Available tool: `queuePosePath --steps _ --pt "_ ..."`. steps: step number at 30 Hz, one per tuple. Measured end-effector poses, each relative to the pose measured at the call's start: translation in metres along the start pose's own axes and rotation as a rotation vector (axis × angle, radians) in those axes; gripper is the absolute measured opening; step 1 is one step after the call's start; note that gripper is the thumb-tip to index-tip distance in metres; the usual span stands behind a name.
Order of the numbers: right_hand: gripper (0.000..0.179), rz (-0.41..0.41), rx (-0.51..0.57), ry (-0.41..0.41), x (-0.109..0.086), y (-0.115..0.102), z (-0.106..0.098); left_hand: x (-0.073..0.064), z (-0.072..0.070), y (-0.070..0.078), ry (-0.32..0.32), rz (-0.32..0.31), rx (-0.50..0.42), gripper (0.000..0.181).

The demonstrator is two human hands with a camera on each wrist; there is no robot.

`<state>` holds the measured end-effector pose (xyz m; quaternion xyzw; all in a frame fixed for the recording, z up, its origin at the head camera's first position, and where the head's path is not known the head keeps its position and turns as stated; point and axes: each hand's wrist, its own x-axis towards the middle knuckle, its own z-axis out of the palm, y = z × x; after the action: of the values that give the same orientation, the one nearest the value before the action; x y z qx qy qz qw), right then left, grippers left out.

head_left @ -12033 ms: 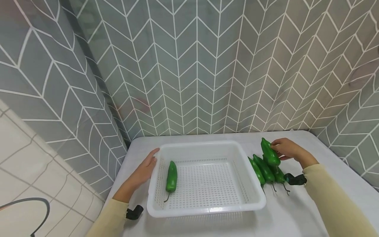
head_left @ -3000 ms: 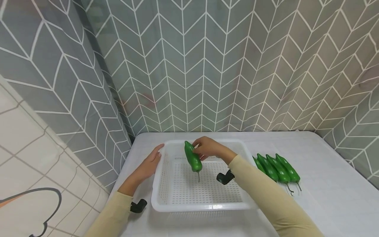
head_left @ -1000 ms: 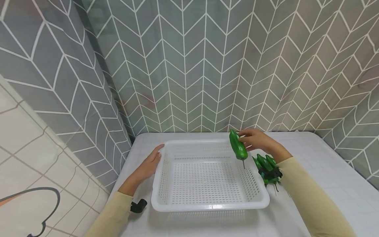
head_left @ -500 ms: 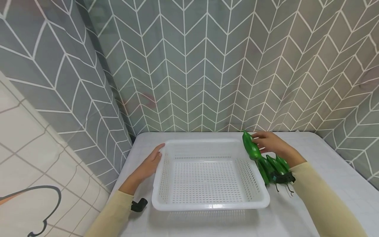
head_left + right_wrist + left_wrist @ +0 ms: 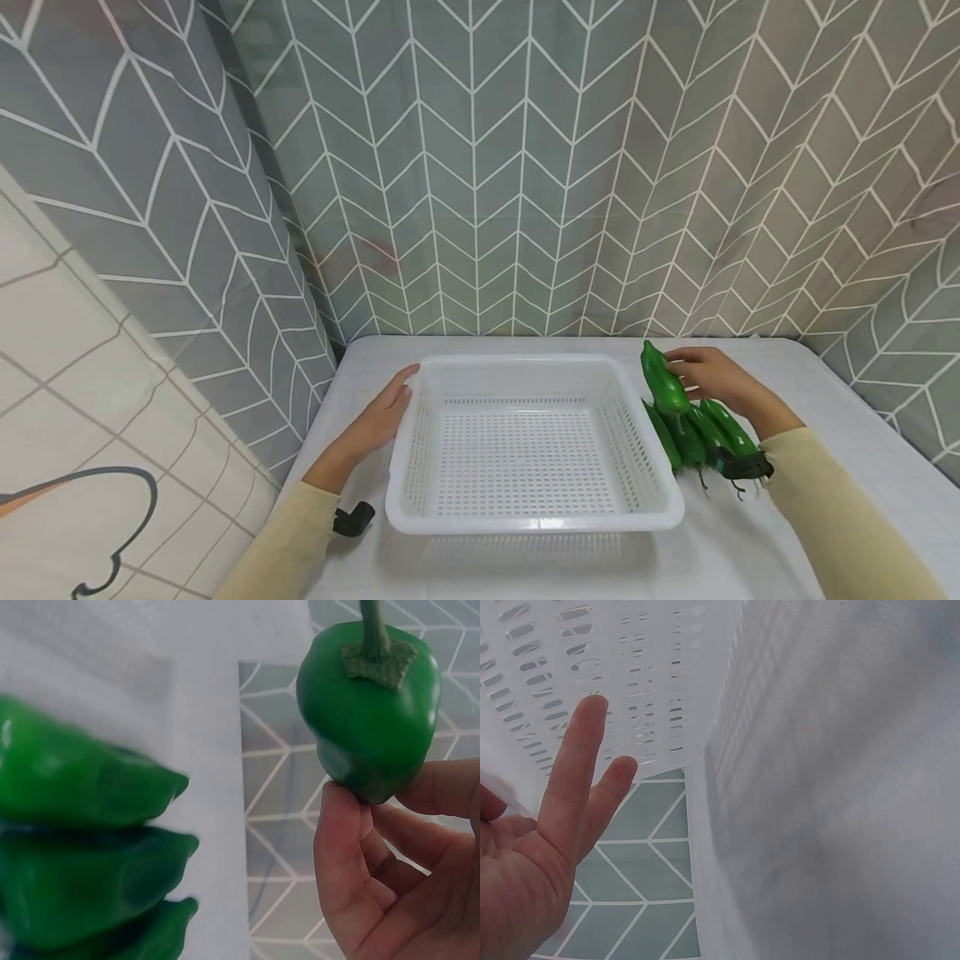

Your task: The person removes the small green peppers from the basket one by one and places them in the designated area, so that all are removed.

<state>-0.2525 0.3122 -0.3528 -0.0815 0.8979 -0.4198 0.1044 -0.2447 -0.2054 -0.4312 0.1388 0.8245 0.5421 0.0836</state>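
Note:
My right hand [image 5: 712, 377] pinches a glossy green pepper [image 5: 663, 379] between thumb and fingertips, above a row of other peppers. In the right wrist view its stem [image 5: 373, 634] points up the frame. Several more green peppers [image 5: 738, 429] lie side by side on the table, partly hidden by the held pepper and the wrist strap. My left hand [image 5: 378, 419] holds the left rim of a white perforated plastic basket [image 5: 532, 523]. In the left wrist view, two fingers [image 5: 574, 776] stretch straight along the basket's outer wall. No pepper lies inside the basket.
A white cloth [image 5: 825, 417] covers the table. Behind hangs a grey chevron-patterned curtain [image 5: 495, 167], also folding along both sides. White tiled surface [image 5: 67, 375] shows at left. Black straps with camera mounts [image 5: 352, 521] sit at both wrists.
The pepper in the basket twelve seconds ago is gone from it. My right hand has carried a pepper from over the basket rightward to above the row. My left hand stays at the rim.

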Motion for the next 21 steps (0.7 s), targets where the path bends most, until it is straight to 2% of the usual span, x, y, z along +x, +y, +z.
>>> queuePosePath --steps 8,21 --pt "0.051 0.059 -0.043 0.030 -0.005 0.030 -0.012 -0.001 0.000 -0.001 0.002 0.002 0.005 0.052" --pt "0.051 0.108 -0.086 0.084 -0.015 0.058 -0.024 -0.002 -0.001 -0.001 0.002 0.002 0.012 0.052"
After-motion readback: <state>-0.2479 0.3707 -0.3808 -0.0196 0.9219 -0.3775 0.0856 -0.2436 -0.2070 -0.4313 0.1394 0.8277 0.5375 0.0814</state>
